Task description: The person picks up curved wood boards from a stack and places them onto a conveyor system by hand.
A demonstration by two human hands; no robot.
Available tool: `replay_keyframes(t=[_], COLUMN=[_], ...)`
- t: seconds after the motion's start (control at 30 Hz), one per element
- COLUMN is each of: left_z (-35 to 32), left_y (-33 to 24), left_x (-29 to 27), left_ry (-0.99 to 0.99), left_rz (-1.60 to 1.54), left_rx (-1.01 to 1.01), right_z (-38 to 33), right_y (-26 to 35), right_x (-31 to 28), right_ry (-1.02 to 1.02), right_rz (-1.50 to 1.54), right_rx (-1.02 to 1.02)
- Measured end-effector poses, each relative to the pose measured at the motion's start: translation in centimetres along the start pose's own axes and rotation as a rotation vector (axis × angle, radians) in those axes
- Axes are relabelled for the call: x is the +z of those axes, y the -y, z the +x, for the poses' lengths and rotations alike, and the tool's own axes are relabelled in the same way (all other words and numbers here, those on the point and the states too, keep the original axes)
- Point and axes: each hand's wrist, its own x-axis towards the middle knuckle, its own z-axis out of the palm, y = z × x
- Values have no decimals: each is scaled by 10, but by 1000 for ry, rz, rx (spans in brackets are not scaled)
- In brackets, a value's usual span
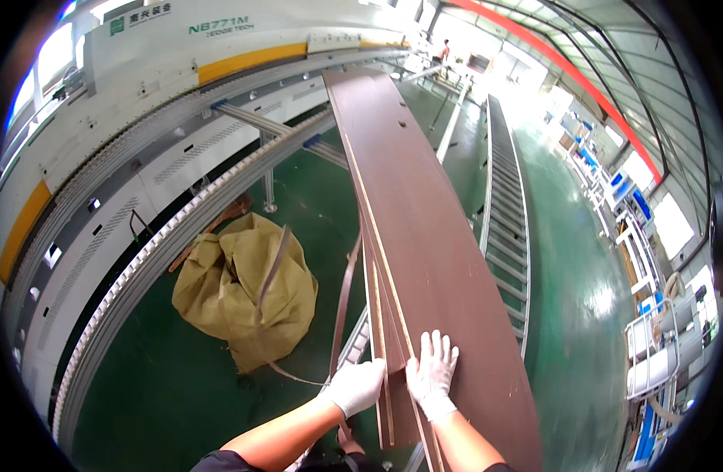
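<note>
From where I stand, a long white machine (141, 79) runs to the left of the wide brown board (432, 228), and a roller track (500, 149) stretches along that board's right. The wide brown board reaches lengthwise away from the person, over a lower brown board (402, 417) showing past its left edge, with a crumpled olive sack (286, 303) farther left. Toward its near end the gloved hands are apart but close: the left hand (356, 388) curled on the lower brown board's edge, the right hand (433, 373) palm-down on the wide brown board's left margin.
</note>
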Motion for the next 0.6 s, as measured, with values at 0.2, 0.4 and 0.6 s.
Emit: replay_keyframes(t=[0.2, 0.4, 0.6], left_z=[42, 105, -259], left_y=[21, 23, 316], left_x=[-19, -258, -576], left_ry=[352, 407, -577], left_rz=[155, 839, 748], left_rx=[344, 336, -475], right_z=[6, 4, 11], right_y=[0, -40, -29], right_x=[-6, 8, -8], right_ry=[78, 182, 159], right_rz=[-16, 23, -59], right_rx=[-252, -195, -184])
